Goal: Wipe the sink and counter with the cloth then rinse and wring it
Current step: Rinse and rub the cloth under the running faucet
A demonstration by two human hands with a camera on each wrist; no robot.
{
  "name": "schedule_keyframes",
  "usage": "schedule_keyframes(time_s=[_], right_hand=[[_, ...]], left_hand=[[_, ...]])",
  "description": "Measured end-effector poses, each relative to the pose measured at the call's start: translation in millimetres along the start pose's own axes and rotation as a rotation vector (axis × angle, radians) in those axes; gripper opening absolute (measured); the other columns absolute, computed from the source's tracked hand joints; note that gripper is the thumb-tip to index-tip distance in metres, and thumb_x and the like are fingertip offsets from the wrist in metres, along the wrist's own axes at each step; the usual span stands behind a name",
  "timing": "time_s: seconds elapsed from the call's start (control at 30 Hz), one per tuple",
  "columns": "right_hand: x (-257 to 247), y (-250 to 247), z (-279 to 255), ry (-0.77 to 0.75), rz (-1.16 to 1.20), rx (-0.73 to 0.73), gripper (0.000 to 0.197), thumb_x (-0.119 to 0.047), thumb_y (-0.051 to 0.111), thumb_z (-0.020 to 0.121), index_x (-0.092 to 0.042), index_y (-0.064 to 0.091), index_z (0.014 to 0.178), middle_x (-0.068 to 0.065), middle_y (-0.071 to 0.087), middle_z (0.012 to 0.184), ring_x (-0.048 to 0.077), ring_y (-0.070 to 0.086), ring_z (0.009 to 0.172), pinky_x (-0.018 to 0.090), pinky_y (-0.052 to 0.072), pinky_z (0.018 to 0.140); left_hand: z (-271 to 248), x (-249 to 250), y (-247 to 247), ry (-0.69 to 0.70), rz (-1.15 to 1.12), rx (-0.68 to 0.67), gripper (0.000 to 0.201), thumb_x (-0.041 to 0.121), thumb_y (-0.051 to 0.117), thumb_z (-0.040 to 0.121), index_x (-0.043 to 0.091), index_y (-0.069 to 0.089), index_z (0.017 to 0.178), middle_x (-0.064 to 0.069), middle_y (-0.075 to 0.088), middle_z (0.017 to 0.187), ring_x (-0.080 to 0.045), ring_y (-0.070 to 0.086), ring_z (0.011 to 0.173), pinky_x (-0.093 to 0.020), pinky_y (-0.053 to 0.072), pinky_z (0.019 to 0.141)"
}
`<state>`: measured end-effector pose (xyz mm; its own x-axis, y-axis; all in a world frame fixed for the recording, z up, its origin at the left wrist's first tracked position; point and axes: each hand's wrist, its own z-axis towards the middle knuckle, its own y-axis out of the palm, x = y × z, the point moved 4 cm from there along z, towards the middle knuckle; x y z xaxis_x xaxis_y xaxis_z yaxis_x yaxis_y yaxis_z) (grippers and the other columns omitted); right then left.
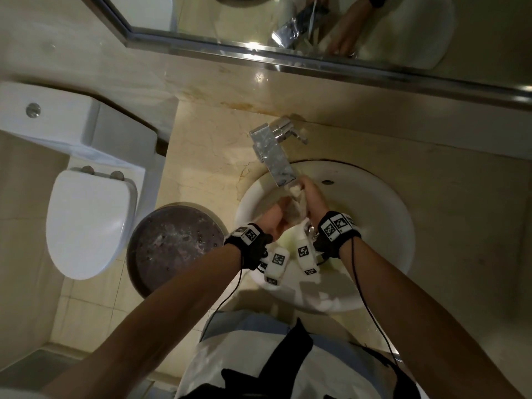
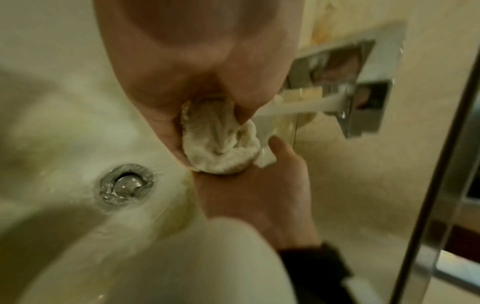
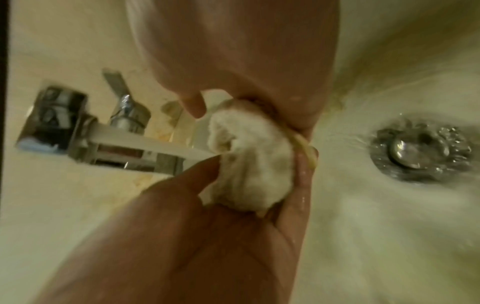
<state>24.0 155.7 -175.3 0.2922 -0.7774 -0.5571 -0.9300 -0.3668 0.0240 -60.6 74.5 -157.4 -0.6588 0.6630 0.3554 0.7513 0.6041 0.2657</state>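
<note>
A bunched, wet, off-white cloth (image 1: 296, 207) is held over the white sink (image 1: 388, 226), right under the spout of the chrome faucet (image 1: 276, 156). My left hand (image 1: 276, 217) cups and grips its lower part; thumb and fingers curl round the cloth (image 3: 254, 164). My right hand (image 1: 311, 197) grips the upper part from the other side. A water stream (image 2: 298, 107) runs from the faucet (image 2: 363, 92) onto the cloth (image 2: 221, 139) and flows down to the drain (image 2: 126, 185). In the wrist views my left hand (image 2: 161, 107) and right hand (image 3: 259, 92) both press against the cloth.
Beige marble counter (image 1: 207, 168) surrounds the sink, with rust-coloured stains behind the faucet. A mirror (image 1: 316, 24) hangs above it. To the left stand a white toilet (image 1: 86, 220) and a round dark basin of water (image 1: 175, 246) on the floor.
</note>
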Motion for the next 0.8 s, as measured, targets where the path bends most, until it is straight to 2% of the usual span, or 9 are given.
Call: schedule_keyframes(time_s=[0.07, 0.13, 0.27, 0.37, 0.47, 0.63, 0.7, 0.77, 0.8], right_hand=[[0.8, -3.7, 5.7, -0.058, -0.331, 0.062, 0.055, -0.061, 0.049, 0.09, -0.019, 0.064, 0.122, 0.003, 0.068, 0.111, 0.023, 0.064, 0.099, 0.036, 0.053, 0.081], [2.6, -4.2, 8.9, -0.119, -0.507, 0.097, 0.061, -0.063, 0.051, 0.09, -0.017, 0.059, 0.13, 0.004, 0.066, 0.117, 0.025, 0.063, 0.105, 0.04, 0.053, 0.093], [-2.1, -4.4, 8.9, -0.19, -0.689, 0.174, 0.044, -0.048, 0.045, 0.099, -0.012, 0.064, 0.116, 0.014, 0.069, 0.114, 0.035, 0.065, 0.105, 0.035, 0.048, 0.083], [-0.6, -5.9, 3.7, -0.198, -0.633, 0.276, 0.042, -0.042, 0.039, 0.1, -0.009, 0.065, 0.104, 0.015, 0.07, 0.104, 0.035, 0.065, 0.095, 0.032, 0.042, 0.073], [6.3, 0.4, -5.5, -0.206, -0.437, 0.31, 0.047, -0.049, 0.037, 0.1, -0.011, 0.059, 0.116, 0.01, 0.068, 0.101, 0.03, 0.065, 0.09, 0.035, 0.048, 0.072], [3.5, 8.3, -22.3, -0.313, -0.317, 0.251, 0.038, -0.048, 0.038, 0.106, -0.013, 0.041, 0.119, 0.005, 0.064, 0.088, 0.019, 0.063, 0.073, 0.03, 0.048, 0.057], [0.2, 4.5, -20.8, -0.288, -0.301, 0.278, 0.038, -0.048, 0.038, 0.106, -0.013, 0.044, 0.12, 0.002, 0.063, 0.089, 0.014, 0.061, 0.073, 0.03, 0.049, 0.059], [-1.5, -2.3, -14.6, -0.249, -0.313, 0.32, 0.039, -0.045, 0.037, 0.106, -0.012, 0.047, 0.124, 0.006, 0.063, 0.096, 0.021, 0.061, 0.077, 0.033, 0.047, 0.068], [-2.5, -5.5, -12.6, -0.24, -0.332, 0.339, 0.039, -0.042, 0.035, 0.106, -0.01, 0.048, 0.125, 0.008, 0.063, 0.099, 0.026, 0.061, 0.082, 0.033, 0.044, 0.073]], left_hand=[[0.1, -0.8, 3.9, 0.037, 0.068, -0.007, 0.022, 0.015, 0.043, 0.099, 0.01, 0.057, 0.082, -0.002, 0.062, 0.068, -0.014, 0.059, 0.061, -0.035, 0.053, 0.076], [-4.0, 6.0, 7.7, 0.077, 0.092, -0.009, 0.023, 0.015, 0.043, 0.097, 0.01, 0.057, 0.079, 0.0, 0.057, 0.059, -0.014, 0.053, 0.055, -0.031, 0.05, 0.062], [-2.0, 13.2, 3.2, 0.109, -0.015, 0.08, 0.02, 0.008, 0.042, 0.097, 0.005, 0.059, 0.086, -0.008, 0.063, 0.065, -0.024, 0.06, 0.067, -0.038, 0.054, 0.069], [2.8, 5.1, 1.1, 0.061, -0.01, 0.113, 0.026, 0.016, 0.041, 0.1, 0.006, 0.056, 0.081, -0.004, 0.06, 0.062, -0.021, 0.057, 0.065, -0.034, 0.052, 0.064], [1.2, 7.0, -0.4, -0.028, 0.058, 0.197, 0.025, 0.019, 0.043, 0.103, 0.003, 0.061, 0.106, -0.008, 0.063, 0.082, -0.02, 0.061, 0.074, -0.026, 0.055, 0.06], [-5.0, 16.1, -5.8, -0.153, 0.142, 0.175, 0.023, 0.025, 0.037, 0.101, 0.021, 0.052, 0.085, -0.001, 0.054, 0.09, -0.016, 0.056, 0.079, -0.035, 0.052, 0.08], [-6.5, 21.7, -3.7, -0.145, 0.152, 0.188, 0.025, 0.03, 0.038, 0.102, 0.021, 0.052, 0.083, 0.0, 0.057, 0.082, -0.015, 0.057, 0.07, -0.032, 0.054, 0.067], [-9.6, 24.4, 4.2, -0.124, 0.099, 0.171, 0.028, 0.032, 0.039, 0.104, 0.019, 0.05, 0.082, 0.001, 0.054, 0.063, -0.012, 0.047, 0.047, -0.02, 0.043, 0.043], [-7.1, 24.3, 6.8, -0.107, 0.095, 0.163, 0.028, 0.035, 0.039, 0.105, 0.017, 0.049, 0.085, -0.001, 0.051, 0.06, -0.012, 0.042, 0.043, -0.017, 0.038, 0.039]])
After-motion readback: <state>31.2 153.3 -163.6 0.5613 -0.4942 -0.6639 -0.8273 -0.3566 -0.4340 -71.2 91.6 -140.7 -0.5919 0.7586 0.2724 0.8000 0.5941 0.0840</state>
